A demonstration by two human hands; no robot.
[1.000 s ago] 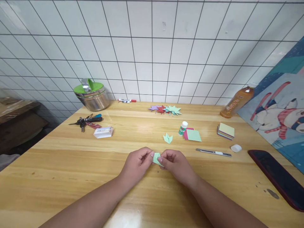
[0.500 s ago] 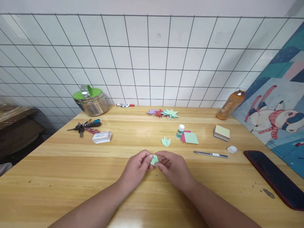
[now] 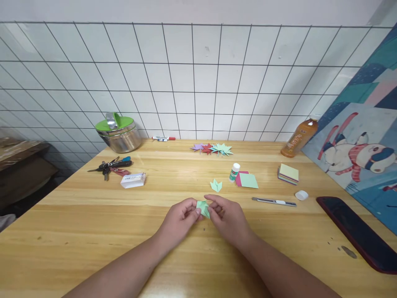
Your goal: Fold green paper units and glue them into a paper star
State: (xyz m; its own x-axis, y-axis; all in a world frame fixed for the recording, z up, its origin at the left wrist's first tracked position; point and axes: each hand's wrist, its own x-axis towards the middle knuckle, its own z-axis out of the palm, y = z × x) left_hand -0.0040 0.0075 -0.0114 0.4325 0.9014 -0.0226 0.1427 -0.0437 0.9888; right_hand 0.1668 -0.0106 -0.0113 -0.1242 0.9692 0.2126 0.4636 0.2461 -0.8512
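Note:
Between my two hands is a small piece of folded light green paper [image 3: 203, 208], its creases showing. My left hand [image 3: 182, 217] pinches its left side with thumb and fingers. At the opposite side, the thumb and fingers of my right hand [image 3: 228, 215] close on its edge. Just beyond my hands lies a folded green paper piece [image 3: 216, 185] with pointed tips. A glue stick [image 3: 235, 172] with a white cap stands upright beside a green paper square [image 3: 248, 180], which overlaps a pink one. Farther back lie spiky folded paper stars [image 3: 221, 149] in purple, red and green.
To the right are a utility knife [image 3: 274, 202], a white cap [image 3: 301, 195], a stack of paper squares [image 3: 288, 173], a phone [image 3: 356, 234] and a bottle [image 3: 300, 138]. Leftward are keys [image 3: 111, 164], a small white box [image 3: 133, 180], a green-lidded pot [image 3: 119, 134] and a marker [image 3: 163, 138].
The green paper between my hands shows more of its surface now. My right fingers have shifted slightly along its edge, and the left thumb has moved lower. The view has tilted a little.

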